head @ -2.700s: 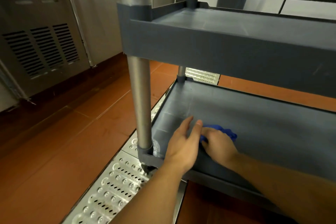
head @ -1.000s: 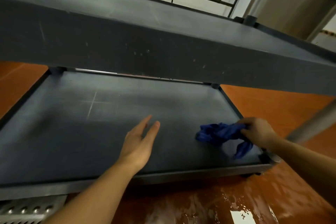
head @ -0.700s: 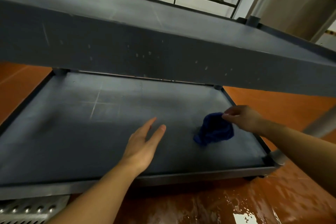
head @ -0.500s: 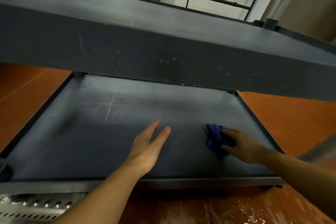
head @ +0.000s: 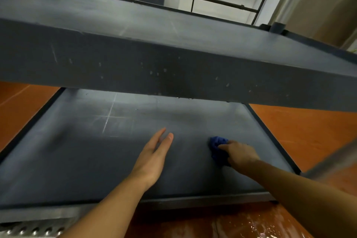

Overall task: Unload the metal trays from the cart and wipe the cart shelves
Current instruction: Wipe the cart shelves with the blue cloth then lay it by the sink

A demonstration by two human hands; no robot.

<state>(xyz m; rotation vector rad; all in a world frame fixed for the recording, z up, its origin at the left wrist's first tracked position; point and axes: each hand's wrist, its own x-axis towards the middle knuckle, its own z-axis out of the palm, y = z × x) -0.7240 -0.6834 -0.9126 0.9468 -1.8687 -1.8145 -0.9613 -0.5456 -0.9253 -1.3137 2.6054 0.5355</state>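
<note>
Blue cloth [head: 218, 147], bunched into a small wad, is lying on the right half of the cart's lower shelf [head: 73, 162]. The right hand [head: 240, 153] is curling its fingers over it and pressing it down. The left hand [head: 152, 158] is resting flat just beside it, fingers straight, holding nothing. Most of the scratched grey surface is lying leftward of the cloth, along the shelf's long axis, beneath the overhanging upper shelf [head: 173, 67].
</note>
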